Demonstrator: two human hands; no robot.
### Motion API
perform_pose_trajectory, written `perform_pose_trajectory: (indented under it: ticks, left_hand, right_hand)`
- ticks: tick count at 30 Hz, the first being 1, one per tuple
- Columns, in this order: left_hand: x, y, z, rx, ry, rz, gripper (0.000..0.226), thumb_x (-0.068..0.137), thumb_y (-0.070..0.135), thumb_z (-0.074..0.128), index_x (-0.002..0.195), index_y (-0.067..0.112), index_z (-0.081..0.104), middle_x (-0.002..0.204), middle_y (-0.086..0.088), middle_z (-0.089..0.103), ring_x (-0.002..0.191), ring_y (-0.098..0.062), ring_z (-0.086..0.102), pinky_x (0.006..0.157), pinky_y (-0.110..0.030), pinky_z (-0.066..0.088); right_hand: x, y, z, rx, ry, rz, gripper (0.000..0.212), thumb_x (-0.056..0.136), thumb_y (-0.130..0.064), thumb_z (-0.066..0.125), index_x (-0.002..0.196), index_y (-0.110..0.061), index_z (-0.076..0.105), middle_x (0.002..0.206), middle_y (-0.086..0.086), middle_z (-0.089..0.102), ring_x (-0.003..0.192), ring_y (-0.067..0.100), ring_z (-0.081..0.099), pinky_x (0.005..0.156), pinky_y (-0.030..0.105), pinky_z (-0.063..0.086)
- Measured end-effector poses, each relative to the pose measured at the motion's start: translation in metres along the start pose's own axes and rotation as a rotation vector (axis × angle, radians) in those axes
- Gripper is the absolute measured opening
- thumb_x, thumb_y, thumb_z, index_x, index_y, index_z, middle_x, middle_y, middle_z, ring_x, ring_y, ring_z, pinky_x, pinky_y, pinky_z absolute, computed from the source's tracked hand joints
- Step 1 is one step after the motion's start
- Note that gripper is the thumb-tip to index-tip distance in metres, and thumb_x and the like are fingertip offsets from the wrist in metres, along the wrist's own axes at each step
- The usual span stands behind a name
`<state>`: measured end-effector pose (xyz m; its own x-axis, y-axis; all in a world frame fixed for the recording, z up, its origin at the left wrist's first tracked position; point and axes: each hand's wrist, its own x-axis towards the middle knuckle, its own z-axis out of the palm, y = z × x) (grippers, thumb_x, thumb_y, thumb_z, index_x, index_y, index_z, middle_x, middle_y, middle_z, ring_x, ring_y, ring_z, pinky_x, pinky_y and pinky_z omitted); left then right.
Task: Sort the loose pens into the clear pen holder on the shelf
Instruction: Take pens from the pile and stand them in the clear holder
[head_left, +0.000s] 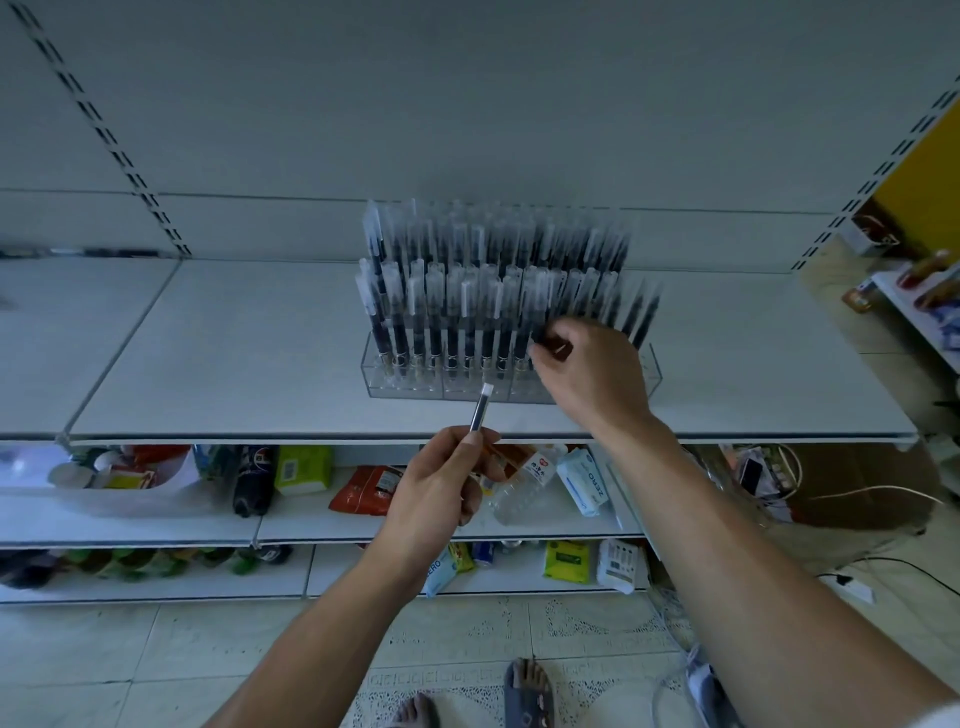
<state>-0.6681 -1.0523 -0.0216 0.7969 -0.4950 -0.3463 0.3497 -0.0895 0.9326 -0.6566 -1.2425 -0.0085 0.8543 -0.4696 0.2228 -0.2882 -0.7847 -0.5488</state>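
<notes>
Holding one pen (480, 408) up in the left hand (436, 499), pinched between thumb and fingers low on the barrel, so its clear-capped end pokes up and a bit to the right, toward the front of the holder (405, 382). That hand sits just below the front edge of the shelf (234, 364), forearm coming up from the bottom of the view.

Right hand (592, 374) is further in, over the shelf, right at the front right part of the holder. Its fingers are curled and closed on something dark among the pens there, looks like the body of a pen, though it's blurry and I can't tell exactly which one. Wrist is bent with the back of the hand facing up, arm stretched out long from the lower right.

Holder itself is a clear stepped rack in the middle of the shelf, already packed with rows of upright pens (467, 291), dark barrels with see-through caps. A few pens at the far right (641, 317) lean to the right instead of standing straight.

Lower shelves have random stuff: snack packs, a bottle (519, 488), tissue packs.
</notes>
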Motion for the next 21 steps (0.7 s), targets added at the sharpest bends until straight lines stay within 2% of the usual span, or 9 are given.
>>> perform_pose_trajectory:
  ticks: [4, 7, 9, 12, 14, 17, 21]
  left_hand:
    - [0.000, 0.001, 0.001, -0.016, -0.007, -0.005, 0.026, 0.101, 0.024, 0.043, 0.105, 0.010, 0.064, 0.072, 0.001, 0.063, 0.057, -0.012, 0.041, 0.051, -0.022, 0.033]
    - [0.001, 0.000, 0.003, -0.017, -0.013, -0.013, 0.025, 0.101, 0.024, 0.043, 0.104, 0.012, 0.065, 0.071, 0.002, 0.063, 0.057, -0.011, 0.042, 0.051, -0.021, 0.034]
    - [0.002, 0.000, 0.004, -0.013, -0.016, -0.011, 0.025, 0.102, 0.024, 0.043, 0.103, 0.014, 0.066, 0.071, 0.004, 0.063, 0.058, -0.011, 0.043, 0.052, -0.022, 0.034]
    - [0.003, 0.000, 0.005, -0.004, -0.019, -0.001, 0.024, 0.102, 0.024, 0.043, 0.104, 0.017, 0.066, 0.071, 0.005, 0.064, 0.059, -0.012, 0.045, 0.055, -0.023, 0.036]
    - [0.003, 0.001, 0.006, 0.002, -0.032, 0.010, 0.024, 0.102, 0.022, 0.043, 0.106, 0.016, 0.066, 0.074, 0.004, 0.065, 0.060, -0.012, 0.047, 0.056, -0.023, 0.037]
    - [0.004, 0.003, 0.008, -0.004, -0.059, 0.036, 0.023, 0.101, 0.016, 0.044, 0.110, 0.017, 0.065, 0.077, 0.002, 0.067, 0.062, -0.011, 0.050, 0.059, -0.024, 0.039]
    - [0.006, 0.004, 0.011, 0.007, -0.065, 0.051, 0.024, 0.100, 0.010, 0.046, 0.113, 0.018, 0.064, 0.081, 0.001, 0.070, 0.066, -0.009, 0.053, 0.062, -0.023, 0.043]
  right_hand:
    - [-0.002, -0.003, -0.004, -0.058, 0.023, -0.005, 0.019, 0.093, -0.033, 0.060, 0.086, -0.016, 0.063, 0.074, -0.008, 0.060, 0.061, 0.011, 0.055, 0.051, 0.017, 0.033]
    - [-0.003, -0.004, -0.007, -0.076, 0.020, 0.021, 0.020, 0.092, -0.034, 0.060, 0.095, -0.014, 0.059, 0.078, -0.007, 0.063, 0.062, 0.013, 0.057, 0.056, 0.022, 0.043]
    - [-0.004, -0.004, -0.009, -0.048, 0.029, 0.027, 0.021, 0.093, -0.036, 0.060, 0.093, -0.015, 0.059, 0.074, -0.009, 0.061, 0.059, 0.011, 0.057, 0.056, 0.023, 0.044]
    - [-0.004, -0.003, -0.009, -0.017, 0.059, 0.033, 0.025, 0.094, -0.037, 0.059, 0.083, -0.015, 0.061, 0.061, -0.013, 0.052, 0.050, 0.004, 0.048, 0.048, 0.020, 0.034]
    - [-0.002, -0.004, -0.008, -0.031, 0.051, 0.029, 0.027, 0.094, -0.036, 0.059, 0.081, -0.013, 0.061, 0.062, -0.010, 0.052, 0.048, 0.001, 0.044, 0.046, 0.020, 0.029]
    - [0.001, -0.005, -0.011, -0.062, 0.029, 0.025, 0.029, 0.093, -0.036, 0.060, 0.079, -0.012, 0.061, 0.067, -0.003, 0.059, 0.049, 0.008, 0.046, 0.047, 0.022, 0.032]
    - [0.001, -0.005, -0.014, -0.130, 0.014, 0.003, 0.027, 0.094, -0.038, 0.059, 0.078, -0.016, 0.061, 0.064, -0.005, 0.056, 0.047, 0.006, 0.044, 0.046, 0.020, 0.032]
